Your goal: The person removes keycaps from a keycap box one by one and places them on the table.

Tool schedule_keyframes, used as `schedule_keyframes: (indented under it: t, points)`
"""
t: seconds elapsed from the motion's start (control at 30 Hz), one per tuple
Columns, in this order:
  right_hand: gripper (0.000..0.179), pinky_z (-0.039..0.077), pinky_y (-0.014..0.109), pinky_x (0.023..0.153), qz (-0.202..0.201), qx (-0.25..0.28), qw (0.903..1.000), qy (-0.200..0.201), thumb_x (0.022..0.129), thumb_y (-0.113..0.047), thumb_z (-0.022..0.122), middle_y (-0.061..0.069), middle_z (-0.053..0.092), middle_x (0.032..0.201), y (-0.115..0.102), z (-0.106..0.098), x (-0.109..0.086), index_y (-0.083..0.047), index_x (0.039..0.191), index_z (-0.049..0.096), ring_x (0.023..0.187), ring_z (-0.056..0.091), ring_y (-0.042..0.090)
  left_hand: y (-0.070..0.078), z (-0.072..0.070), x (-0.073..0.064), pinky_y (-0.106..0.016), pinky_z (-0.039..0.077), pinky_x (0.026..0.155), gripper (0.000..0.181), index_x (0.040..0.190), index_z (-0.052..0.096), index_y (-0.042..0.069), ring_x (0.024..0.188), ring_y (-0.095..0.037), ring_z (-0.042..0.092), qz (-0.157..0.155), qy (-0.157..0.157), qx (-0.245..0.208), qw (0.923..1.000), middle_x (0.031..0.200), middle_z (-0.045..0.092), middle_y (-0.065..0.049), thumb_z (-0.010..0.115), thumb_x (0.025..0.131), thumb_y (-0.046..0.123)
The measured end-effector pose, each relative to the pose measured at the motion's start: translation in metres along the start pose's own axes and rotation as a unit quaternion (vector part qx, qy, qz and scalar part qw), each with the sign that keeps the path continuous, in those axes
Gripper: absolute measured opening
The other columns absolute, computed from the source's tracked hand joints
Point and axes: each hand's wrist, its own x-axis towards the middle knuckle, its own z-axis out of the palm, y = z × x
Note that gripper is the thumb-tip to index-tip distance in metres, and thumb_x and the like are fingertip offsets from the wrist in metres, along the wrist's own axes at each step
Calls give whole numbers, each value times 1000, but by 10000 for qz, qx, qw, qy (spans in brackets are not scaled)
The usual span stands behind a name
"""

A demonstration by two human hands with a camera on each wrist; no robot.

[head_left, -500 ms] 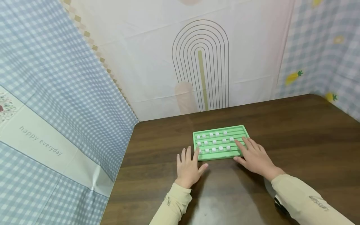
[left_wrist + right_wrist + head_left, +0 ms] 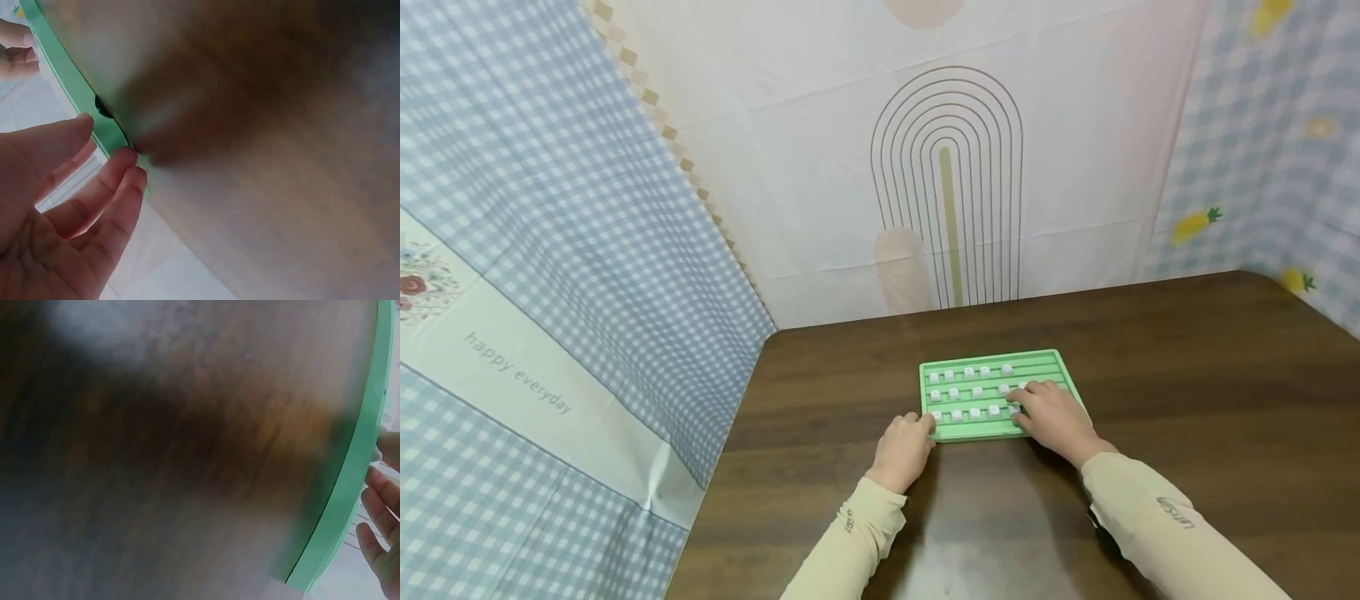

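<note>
A shallow green tray (image 2: 985,432) with ridged rows lies on the brown table, with several small white cubes (image 2: 977,392) lined up along the rows. My left hand (image 2: 902,452) grips the tray's near left corner; in the left wrist view its thumb (image 2: 69,140) is on the front edge and the fingers bend around the corner. Over the tray's right part, my right hand (image 2: 1056,421) pinches a white cube at the right end of the nearest row between thumb and fingers. That cube is mostly covered by the fingers. In the right wrist view the tray's green side (image 2: 350,494) partly hides the fingertips.
The dark wooden table (image 2: 1187,400) extends around the tray. A white cloth with an arch print (image 2: 820,167) hangs behind it. Blue checked cloths (image 2: 625,208) hang at the left and right sides.
Both hands were spread with straighter fingers. The left has curled onto the tray's corner; the right has moved left and closed on a cube. The view has shifted slightly.
</note>
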Motion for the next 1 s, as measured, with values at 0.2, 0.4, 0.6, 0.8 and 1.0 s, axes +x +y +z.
schedule_keyframes:
  t: [0.2, 0.4, 0.6, 0.8, 1.0]
  points:
    - [16, 49, 44, 71, -11, 4, 9999, 113, 83, -15, 66, 10, 66, 95, 9, -11, -1, -9, 97, 68, 89, 59, 31, -1, 2, 8, -23, 47, 57, 7, 83, 65, 14, 66, -18, 58, 193, -77, 56, 9998, 75, 62, -1, 71, 80, 16]
    - [20, 47, 51, 69, 749, 208, 9968, 210, 87, -15, 59, 18, 64, 100, 47, -43, -14, -3, 102, 65, 90, 57, 38, -4, 0, 16, -23, 48, 58, 8, 83, 65, 15, 69, -18, 61, 187, -195, 156, 9995, 78, 63, -1, 71, 79, 17]
    - [22, 45, 51, 66, 1371, 393, 9892, -337, 90, -16, 54, 21, 61, 100, 76, -49, -38, -2, 104, 63, 89, 55, 41, -7, -1, 15, -25, 47, 53, 9, 80, 63, 16, 67, -17, 61, 73, -207, 255, 9994, 77, 62, 0, 71, 79, 19]
    - [26, 43, 54, 67, 1340, 173, 9886, -664, 86, -17, 59, 25, 59, 105, 85, -40, -48, -1, 106, 61, 90, 54, 44, -4, -1, 13, -24, 46, 53, 9, 81, 63, 16, 66, -17, 60, 85, -301, 252, 9992, 77, 62, 0, 71, 79, 19]
    - [46, 42, 58, 74, 997, 273, 9943, -281, 83, -16, 63, 27, 54, 118, 67, -41, -33, -1, 125, 50, 101, 51, 46, -3, -1, 12, -23, 45, 52, 8, 81, 62, 17, 65, -16, 59, 124, -375, 303, 9988, 76, 62, 1, 70, 81, 20]
